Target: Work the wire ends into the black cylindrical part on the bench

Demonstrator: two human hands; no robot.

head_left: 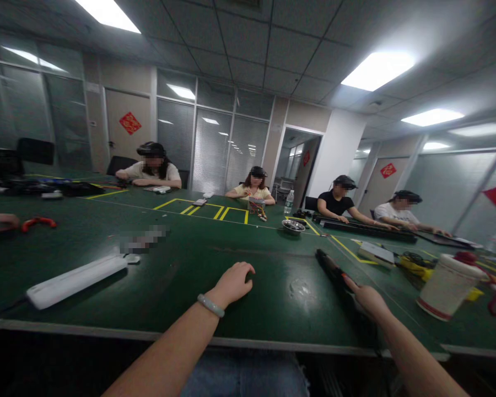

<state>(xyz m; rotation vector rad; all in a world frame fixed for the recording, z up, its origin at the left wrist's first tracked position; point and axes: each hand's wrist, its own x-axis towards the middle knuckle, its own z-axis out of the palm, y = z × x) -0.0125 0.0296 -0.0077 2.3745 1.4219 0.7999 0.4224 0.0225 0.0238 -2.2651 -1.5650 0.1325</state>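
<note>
My left hand [234, 284] is low over the green table [240, 248], just left of the middle, with a pale bangle on its wrist. Its fingers are loosely curved and apart, and nothing is in them. On the right, my right hand [370, 300] is closed on a long black object [329, 264] with a small orange part near my fingertips. This object slants from the far left towards the table's front edge; its near part lies under my hand and in shadow, and its exact kind cannot be made out.
A white power strip [78, 280] lies left, with red-orange curved handles [39, 223] and another person's hand [0, 223] beyond. At right stand a white container with a red band [450, 286] and a white box [376, 255]. A metal bowl [293, 226] and bottle [289, 203] are farther back. Several people sit opposite.
</note>
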